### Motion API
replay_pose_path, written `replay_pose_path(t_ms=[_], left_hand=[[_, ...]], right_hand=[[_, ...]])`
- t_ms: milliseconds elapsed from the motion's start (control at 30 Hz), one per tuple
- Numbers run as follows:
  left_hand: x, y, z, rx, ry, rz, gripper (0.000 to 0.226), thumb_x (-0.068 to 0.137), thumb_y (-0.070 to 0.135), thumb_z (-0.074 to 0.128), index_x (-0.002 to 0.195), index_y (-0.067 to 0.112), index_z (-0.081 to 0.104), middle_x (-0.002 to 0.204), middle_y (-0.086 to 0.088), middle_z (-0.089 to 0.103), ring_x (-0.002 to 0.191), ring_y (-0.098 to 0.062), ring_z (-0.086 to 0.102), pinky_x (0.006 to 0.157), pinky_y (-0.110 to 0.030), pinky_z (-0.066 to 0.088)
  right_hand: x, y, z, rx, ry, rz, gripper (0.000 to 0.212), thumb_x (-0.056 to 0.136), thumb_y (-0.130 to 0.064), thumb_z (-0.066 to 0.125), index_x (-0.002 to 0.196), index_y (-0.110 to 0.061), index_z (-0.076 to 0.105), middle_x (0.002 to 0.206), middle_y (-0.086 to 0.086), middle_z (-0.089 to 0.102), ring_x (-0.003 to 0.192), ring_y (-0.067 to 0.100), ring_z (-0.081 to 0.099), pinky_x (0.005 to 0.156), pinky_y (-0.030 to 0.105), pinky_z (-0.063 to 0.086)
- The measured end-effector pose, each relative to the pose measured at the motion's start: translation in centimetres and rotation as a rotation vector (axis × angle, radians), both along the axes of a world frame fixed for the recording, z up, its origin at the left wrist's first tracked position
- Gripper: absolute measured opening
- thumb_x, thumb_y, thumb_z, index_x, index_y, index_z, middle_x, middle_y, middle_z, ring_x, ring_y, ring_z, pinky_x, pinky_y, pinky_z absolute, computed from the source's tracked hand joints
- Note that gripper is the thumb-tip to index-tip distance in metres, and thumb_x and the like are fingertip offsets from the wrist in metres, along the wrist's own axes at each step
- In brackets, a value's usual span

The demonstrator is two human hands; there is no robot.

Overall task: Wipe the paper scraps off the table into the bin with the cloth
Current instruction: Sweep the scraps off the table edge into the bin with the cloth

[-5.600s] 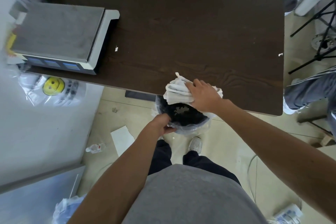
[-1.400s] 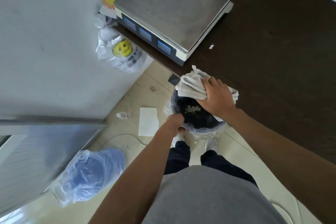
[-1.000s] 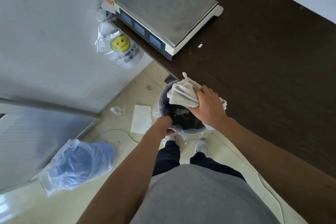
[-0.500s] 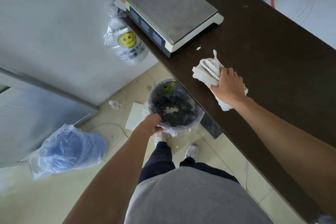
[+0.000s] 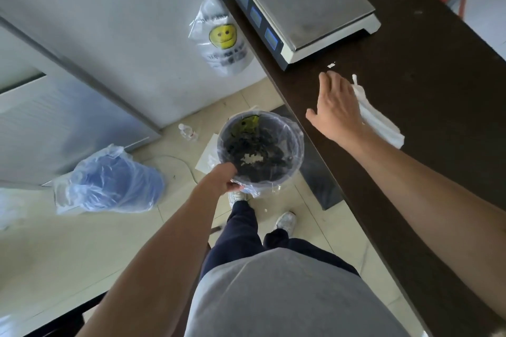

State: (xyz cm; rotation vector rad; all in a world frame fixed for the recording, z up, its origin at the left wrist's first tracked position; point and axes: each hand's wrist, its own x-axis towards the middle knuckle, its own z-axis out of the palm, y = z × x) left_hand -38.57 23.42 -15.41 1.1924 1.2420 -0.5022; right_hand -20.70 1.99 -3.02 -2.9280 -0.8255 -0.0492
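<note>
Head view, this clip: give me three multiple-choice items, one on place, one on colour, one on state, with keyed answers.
1. Where does the paper scrap lie?
A. table, by the scale
B. on the scale
C. on the floor

2. The cloth is:
A. blue
B. white
C. black

3. The left hand:
A. hangs free
B. presses the cloth
C. grips the bin's rim

Answers: 1 A, it sits on the dark table just off the scale. 2 B, pale folds beside the right hand. 3 C, fingers close on the bin edge.
</note>
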Motion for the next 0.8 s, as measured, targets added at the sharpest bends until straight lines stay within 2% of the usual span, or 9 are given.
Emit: replay_pose_path(t_ms=[100, 233, 333, 567, 700, 800], left_hand=[[-0.7, 0.6, 0.2, 0.005, 0.007, 0.036, 0.023, 0.093, -0.003, 0.039, 0.110, 0.003, 0.053, 0.107, -0.019, 0.064, 0.075, -0.027, 0.068, 0.069, -0.037, 0.061], [-1.6, 1.9, 0.5, 0.005, 0.017, 0.083, 0.032, 0.092, -0.002, 0.038, 0.121, 0.001, 0.052, 0.116, -0.022, 0.064, 0.074, -0.028, 0.069, 0.062, -0.035, 0.061], [-2.1, 3.1, 1.1, 0.010, 0.017, 0.101, 0.032, 0.094, -0.001, 0.037, 0.123, 0.001, 0.050, 0.113, -0.021, 0.063, 0.072, -0.027, 0.069, 0.063, -0.034, 0.061], [-2.9, 6.4, 1.7, 0.007, 0.033, 0.176, 0.034, 0.095, -0.001, 0.039, 0.127, 0.000, 0.051, 0.105, -0.020, 0.065, 0.064, -0.024, 0.069, 0.047, -0.028, 0.056], [-2.7, 8.0, 1.5, -0.014, 0.020, 0.222, 0.032, 0.095, -0.003, 0.037, 0.124, -0.001, 0.051, 0.098, -0.017, 0.065, 0.066, -0.023, 0.068, 0.047, -0.031, 0.059], [-2.6, 9.2, 1.5, -0.044, 0.022, 0.256, 0.024, 0.096, -0.005, 0.035, 0.116, 0.001, 0.047, 0.090, -0.015, 0.061, 0.066, -0.022, 0.065, 0.053, -0.032, 0.060]], right_hand=[[-0.7, 2.9, 0.1, -0.013, 0.009, 0.141, 0.080, 0.083, -0.032, 0.072, 0.143, 0.007, 0.035, 0.138, 0.027, 0.045, 0.128, 0.039, 0.045, 0.111, 0.045, 0.038], [-1.6, 6.0, -0.8, -0.062, 0.032, 0.283, 0.073, 0.083, -0.034, 0.070, 0.137, 0.004, 0.040, 0.129, 0.022, 0.051, 0.118, 0.036, 0.050, 0.105, 0.043, 0.042], [-1.8, 7.9, -1.5, -0.105, 0.066, 0.358, 0.073, 0.083, -0.037, 0.069, 0.136, 0.004, 0.039, 0.126, 0.023, 0.052, 0.115, 0.037, 0.052, 0.102, 0.044, 0.042], [-2.3, 11.3, -3.3, -0.162, 0.186, 0.392, 0.069, 0.087, -0.038, 0.065, 0.136, 0.001, 0.037, 0.128, 0.022, 0.050, 0.115, 0.036, 0.052, 0.100, 0.043, 0.042], [-2.8, 12.6, -4.7, -0.191, 0.296, 0.393, 0.069, 0.089, -0.038, 0.064, 0.138, 0.000, 0.035, 0.132, 0.022, 0.047, 0.116, 0.035, 0.051, 0.098, 0.042, 0.044], [-3.0, 13.6, -6.1, -0.189, 0.405, 0.337, 0.074, 0.089, -0.039, 0.066, 0.143, -0.002, 0.032, 0.135, 0.020, 0.046, 0.117, 0.033, 0.052, 0.095, 0.043, 0.047]])
